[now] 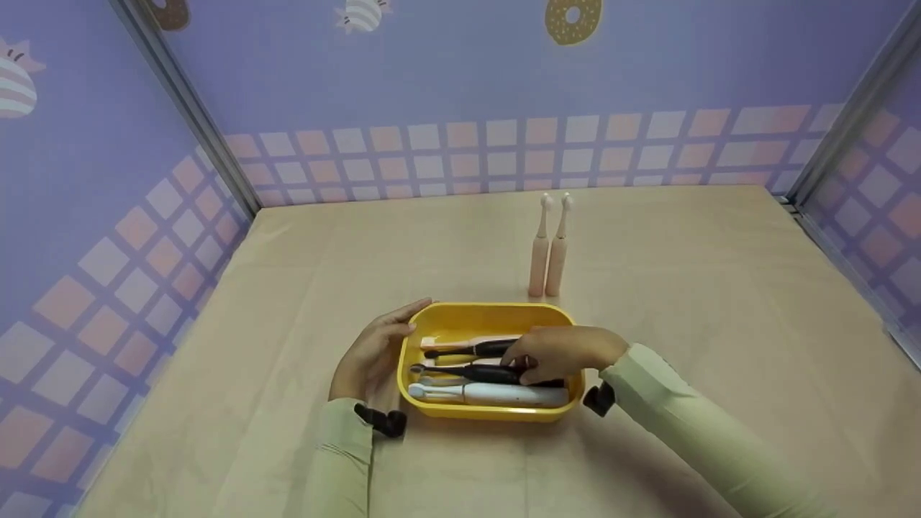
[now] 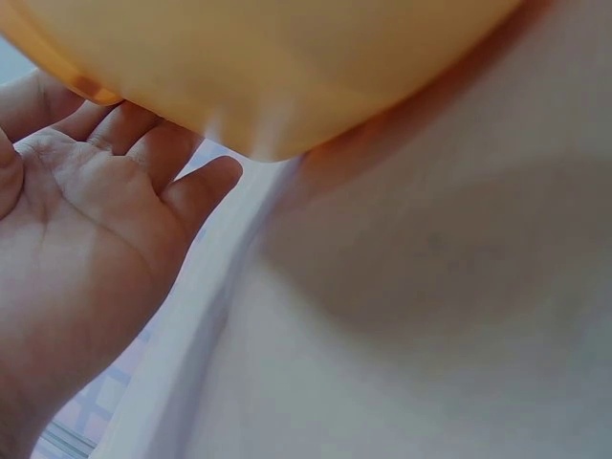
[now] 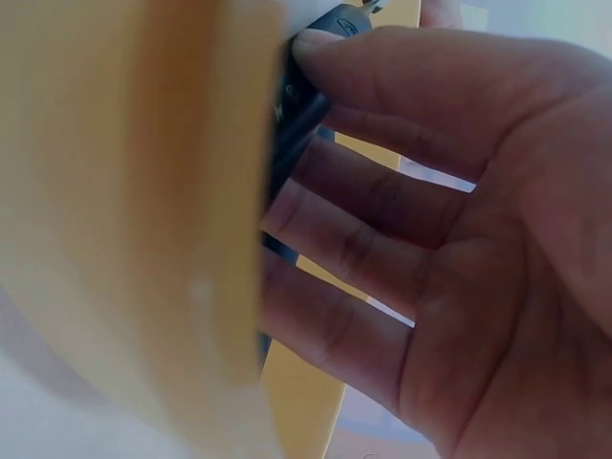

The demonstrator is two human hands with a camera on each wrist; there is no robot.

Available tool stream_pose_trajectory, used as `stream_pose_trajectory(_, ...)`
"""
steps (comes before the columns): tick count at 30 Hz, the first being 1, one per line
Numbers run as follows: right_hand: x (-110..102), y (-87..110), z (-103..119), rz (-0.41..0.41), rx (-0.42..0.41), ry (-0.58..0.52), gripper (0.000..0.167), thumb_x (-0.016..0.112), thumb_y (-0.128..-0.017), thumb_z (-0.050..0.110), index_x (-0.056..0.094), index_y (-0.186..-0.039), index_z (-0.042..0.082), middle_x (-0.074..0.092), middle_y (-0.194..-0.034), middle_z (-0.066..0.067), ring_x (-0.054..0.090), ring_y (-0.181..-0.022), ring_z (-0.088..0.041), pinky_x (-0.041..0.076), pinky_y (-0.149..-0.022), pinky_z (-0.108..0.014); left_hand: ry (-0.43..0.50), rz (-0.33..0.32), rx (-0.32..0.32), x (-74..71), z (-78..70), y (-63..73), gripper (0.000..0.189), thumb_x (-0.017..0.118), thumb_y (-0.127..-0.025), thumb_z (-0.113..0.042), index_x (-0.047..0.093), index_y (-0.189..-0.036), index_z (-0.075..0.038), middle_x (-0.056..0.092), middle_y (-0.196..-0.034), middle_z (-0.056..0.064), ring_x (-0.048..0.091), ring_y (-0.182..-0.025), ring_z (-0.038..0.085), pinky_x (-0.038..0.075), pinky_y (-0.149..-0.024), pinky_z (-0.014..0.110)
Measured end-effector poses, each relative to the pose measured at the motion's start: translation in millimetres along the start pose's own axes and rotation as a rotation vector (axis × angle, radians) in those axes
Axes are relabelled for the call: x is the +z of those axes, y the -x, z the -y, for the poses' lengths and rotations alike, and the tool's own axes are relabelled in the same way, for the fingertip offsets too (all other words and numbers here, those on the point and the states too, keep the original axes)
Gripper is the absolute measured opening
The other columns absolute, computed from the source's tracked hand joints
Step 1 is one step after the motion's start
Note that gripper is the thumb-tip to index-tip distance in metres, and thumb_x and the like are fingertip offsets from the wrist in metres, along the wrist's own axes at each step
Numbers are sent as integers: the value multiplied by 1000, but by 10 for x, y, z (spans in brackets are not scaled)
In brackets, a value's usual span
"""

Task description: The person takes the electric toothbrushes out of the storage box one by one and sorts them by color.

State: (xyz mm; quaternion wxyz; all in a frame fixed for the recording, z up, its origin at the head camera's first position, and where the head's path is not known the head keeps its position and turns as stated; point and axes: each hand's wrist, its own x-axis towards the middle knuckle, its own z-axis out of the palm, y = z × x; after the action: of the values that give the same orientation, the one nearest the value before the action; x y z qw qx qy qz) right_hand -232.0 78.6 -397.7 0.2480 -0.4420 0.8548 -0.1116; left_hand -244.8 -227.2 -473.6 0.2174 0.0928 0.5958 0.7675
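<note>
Several brushes (image 1: pixel 514 394) lie in the yellow bin (image 1: pixel 482 412), and here's the right hand (image 1: pixel 565 347) down among them, thumb and fingers clamped on a black brush (image 1: pixel 489 373)! The left hand (image 1: pixel 374 349) rests against the bin's side, unclenched, while two pink brushes (image 1: pixel 538 266) stand upright just behind it on the table (image 1: pixel 683 288).

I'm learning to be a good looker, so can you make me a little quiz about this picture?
1. How many toothbrushes are outside the yellow bin?

2. Which colour handle is under the thumb of the right hand?
A. white
B. black
C. pink

3. True or false: the left hand is at the bin's edge.

Key: 1. Two. 2. B, black. 3. True.
</note>
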Motion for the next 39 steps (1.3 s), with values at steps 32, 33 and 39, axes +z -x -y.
stream_pose_trajectory(32,-92,99,-11,-29,-59,-23,33,66,-89,11,67,-121,9,70,-101,-4,61,-89,-12,53,-83,-30,32,-21,-16,14,-12,9,53,40,-98,-3,35,-150,-9,35,-155,7,40,-137,24,37,-112,36)
stream_pose_trajectory(33,-94,105,-14,-34,-64,-27,33,66,-88,11,67,-121,8,70,-101,-4,61,-89,-12,53,-82,-29,30,-23,-15,15,-11,8,53,40,-98,-3,35,-150,-9,35,-155,7,41,-137,23,37,-112,36)
stream_pose_trajectory(39,-119,170,-34,-70,-96,-43,31,66,-88,11,68,-119,7,70,-97,-3,61,-83,-9,53,-77,-25,27,-17,-10,-2,5,14,53,43,-98,-5,35,-150,-10,35,-154,7,48,-131,19,42,-108,32)
